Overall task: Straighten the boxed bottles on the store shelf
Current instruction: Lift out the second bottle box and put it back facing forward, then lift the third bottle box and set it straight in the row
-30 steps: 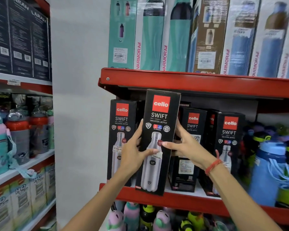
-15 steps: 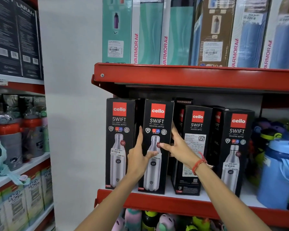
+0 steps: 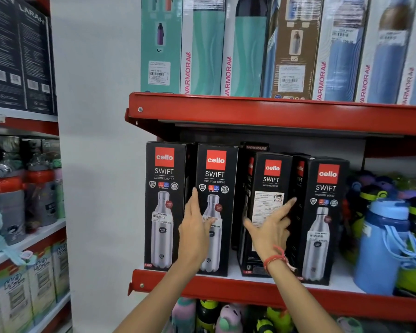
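The four black Cello Swift boxes stood upright along the front lip of the red shelf [image 3: 226,288], with a gap of bare white shelf between the second box [image 3: 220,179] and the third box [image 3: 268,212], which showed its label side, angled. The left hand [image 3: 195,234] lay open, fingers spread flat against the second box's left front edge. The right hand [image 3: 270,227], open wide, reached across the third box, holding nothing. Half a second earlier both hands had framed the second box.
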Demonstrator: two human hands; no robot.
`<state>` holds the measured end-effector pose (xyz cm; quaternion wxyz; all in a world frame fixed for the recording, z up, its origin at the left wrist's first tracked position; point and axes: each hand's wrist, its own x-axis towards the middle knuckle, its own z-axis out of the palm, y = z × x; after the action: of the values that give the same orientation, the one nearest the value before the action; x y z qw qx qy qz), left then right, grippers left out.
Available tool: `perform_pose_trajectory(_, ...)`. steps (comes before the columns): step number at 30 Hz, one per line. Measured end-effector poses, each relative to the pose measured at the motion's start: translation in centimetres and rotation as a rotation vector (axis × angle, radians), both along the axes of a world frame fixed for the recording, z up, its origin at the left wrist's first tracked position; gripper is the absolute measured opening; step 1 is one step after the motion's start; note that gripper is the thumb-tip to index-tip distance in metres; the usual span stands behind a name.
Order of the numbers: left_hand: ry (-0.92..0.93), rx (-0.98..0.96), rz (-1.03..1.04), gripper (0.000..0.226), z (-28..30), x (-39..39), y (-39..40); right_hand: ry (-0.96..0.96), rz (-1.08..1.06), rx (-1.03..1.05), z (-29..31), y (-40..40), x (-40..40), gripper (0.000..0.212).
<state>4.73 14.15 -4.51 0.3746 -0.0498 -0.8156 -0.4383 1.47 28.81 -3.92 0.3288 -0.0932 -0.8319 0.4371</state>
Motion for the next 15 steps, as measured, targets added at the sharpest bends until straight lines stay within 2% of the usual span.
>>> perform_pose_trajectory(5, 0.124, -0.056, 0.013, 0.074, 0.9, 1.2, 1.2, 0.045, 0.109, -0.008, 0.3, 2.1, 1.5, 0.124)
perform_pose_trajectory(8, 0.163, -0.045, -0.079, 0.075, 1.5, 1.5, 2.1, 0.109, 0.275, -0.025, 1.7, 4.5, 3.2, 0.124)
perform_pose_trajectory(11, 0.009, 0.025, -0.331, 0.096, 2.2, 1.8, 3.2, 0.119, 0.455, -0.018, 2.9, 7.2, 4.7, 0.129)
perform_pose_trajectory(13, -0.163, -0.022, -0.502, 0.113, 2.5, 1.9, 3.8, 0.077, 0.578, -0.051, 3.2, 8.8, 5.8, 0.132)
perform_pose_trajectory(15, -0.290, -0.100, -0.675, 0.120, 2.7, 2.1, 4.2, 0.033, 0.718, -0.089, 3.1, 10.4, 6.6, 0.127)
